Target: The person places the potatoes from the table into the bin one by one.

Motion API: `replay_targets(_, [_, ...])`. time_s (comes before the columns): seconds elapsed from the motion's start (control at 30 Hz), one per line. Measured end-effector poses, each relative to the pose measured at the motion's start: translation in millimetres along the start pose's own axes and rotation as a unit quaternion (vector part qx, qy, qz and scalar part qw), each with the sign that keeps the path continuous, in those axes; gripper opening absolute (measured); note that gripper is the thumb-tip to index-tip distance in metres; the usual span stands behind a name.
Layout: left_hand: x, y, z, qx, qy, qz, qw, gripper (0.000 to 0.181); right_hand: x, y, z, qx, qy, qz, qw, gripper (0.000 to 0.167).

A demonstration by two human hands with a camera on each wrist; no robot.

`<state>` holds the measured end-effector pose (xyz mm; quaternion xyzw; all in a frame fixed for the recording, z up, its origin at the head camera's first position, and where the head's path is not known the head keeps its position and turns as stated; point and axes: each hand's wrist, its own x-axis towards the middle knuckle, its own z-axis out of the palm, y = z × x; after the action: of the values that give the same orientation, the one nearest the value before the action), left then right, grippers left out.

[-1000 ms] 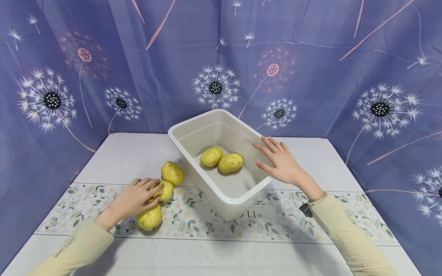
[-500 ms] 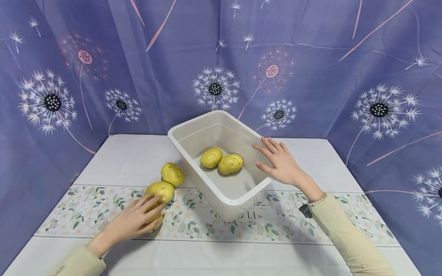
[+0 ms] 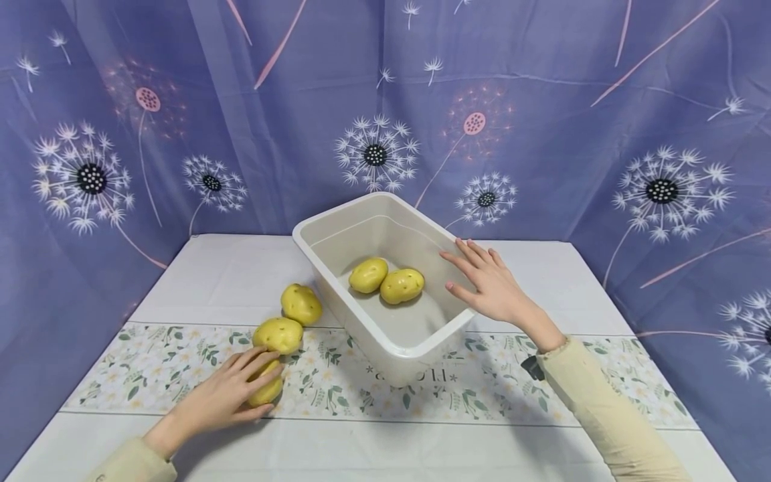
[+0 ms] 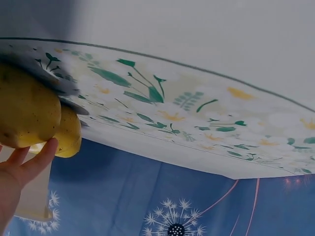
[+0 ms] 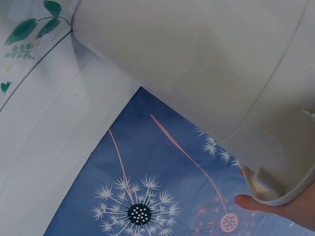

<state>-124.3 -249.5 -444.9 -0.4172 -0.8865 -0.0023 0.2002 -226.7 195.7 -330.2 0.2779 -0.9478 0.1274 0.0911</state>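
Observation:
My left hand (image 3: 223, 391) curls its fingers and thumb round the nearest yellow potato (image 3: 268, 388), which it partly hides. Right behind that one lies a second potato (image 3: 278, 335), then a third potato (image 3: 301, 304), all left of a light grey plastic bin (image 3: 388, 349). In the left wrist view, the fingers touch the underside of a potato (image 4: 27, 110). My right hand (image 3: 494, 284) rests on the bin's right rim, fingers straight and spread. Inside the bin, two potatoes (image 3: 402, 286) lie side by side on its floor.
A white table (image 3: 421, 448) with a floral printed strip (image 3: 325, 385) bears everything. Blue-purple curtains (image 3: 301, 134) with dandelion prints close off the back and both sides. The bin stands turned at an angle, its rear corner near the back curtain.
My left hand has slid back from the middle potato toward me and closed round the nearest one. The middle potato now shows uncovered. My right hand and the bin have not moved.

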Motion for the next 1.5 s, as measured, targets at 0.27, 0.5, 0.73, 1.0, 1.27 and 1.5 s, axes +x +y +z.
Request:
replay_targets(0.27, [-1.8, -0.7, 2.1, -0.011, -0.009, 0.003, 0.9999, 0.065, 0.0, 0, 0, -0.003, 0.002, 0.002, 1.0000, 0.055])
replay_targets(0.5, [-1.0, -2.1, 2.8, -0.018, 0.007, 0.016, 0.9997, 0.063, 0.1, 0, 1, -0.001, 0.004, 0.001, 1.0000, 0.054])
replay_targets(0.73, [4.9, -3.9, -5.8, -0.010, 0.016, 0.012, 0.9997, 0.067, -0.8, 0, 0, 0.000, 0.004, 0.000, 1.0000, 0.054])
replay_targets(1.0, [16.5, -14.6, -18.4, -0.003, 0.050, 0.032, 0.9982, 0.062, 0.1, -1, -1, -0.004, -0.004, 0.000, 1.0000, 0.053])
replay_targets(1.27, [36.2, -26.4, -35.7, 0.011, 0.095, 0.065, 0.9932, 0.047, 0.8, -1, -1, -0.008, -0.013, -0.002, 0.9999, 0.052])
replay_targets(1.5, [64.0, -38.4, -64.6, 0.021, 0.130, 0.076, 0.9884, 0.054, 0.3, -1, -2, -0.009, -0.020, -0.002, 0.9998, 0.051])
